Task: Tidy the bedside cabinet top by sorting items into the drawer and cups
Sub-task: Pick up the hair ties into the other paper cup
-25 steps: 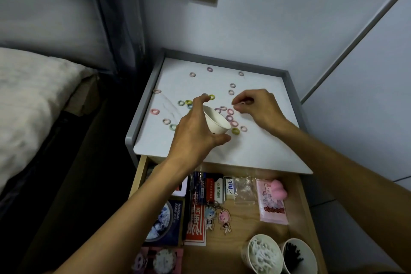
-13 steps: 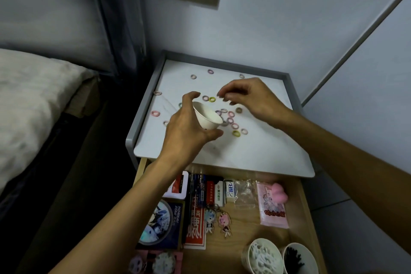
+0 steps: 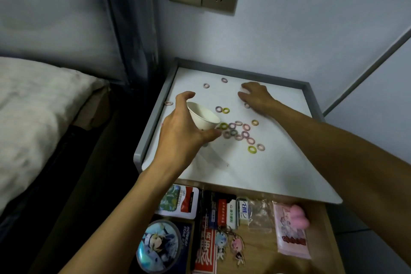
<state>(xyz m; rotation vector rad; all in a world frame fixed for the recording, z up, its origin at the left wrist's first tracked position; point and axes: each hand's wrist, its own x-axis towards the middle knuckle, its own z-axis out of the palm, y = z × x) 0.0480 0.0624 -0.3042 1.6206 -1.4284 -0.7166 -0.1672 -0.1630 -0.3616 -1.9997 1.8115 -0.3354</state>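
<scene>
Right hand (image 3: 255,95) reached farther up the surface (image 3: 255,173), fingers (image 3: 245,95) blurred, grip unreadable, left hand (image 3: 180,133) clasping tilted white cup (image 3: 203,118) mid-frame, coloured rings (image 3: 252,149) partly hidden behind it, drawer (image 3: 260,249) cropped below.

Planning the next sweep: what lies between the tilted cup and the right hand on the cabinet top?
Head view: a purple ring and a yellow-green ring, side by side on the white top.

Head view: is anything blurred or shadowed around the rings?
Head view: dim, no glare; the right hand is motion-blurred at its fingertips; the rings by the cup look sharp; the left hand casts a soft shadow on the cabinet top.
</scene>
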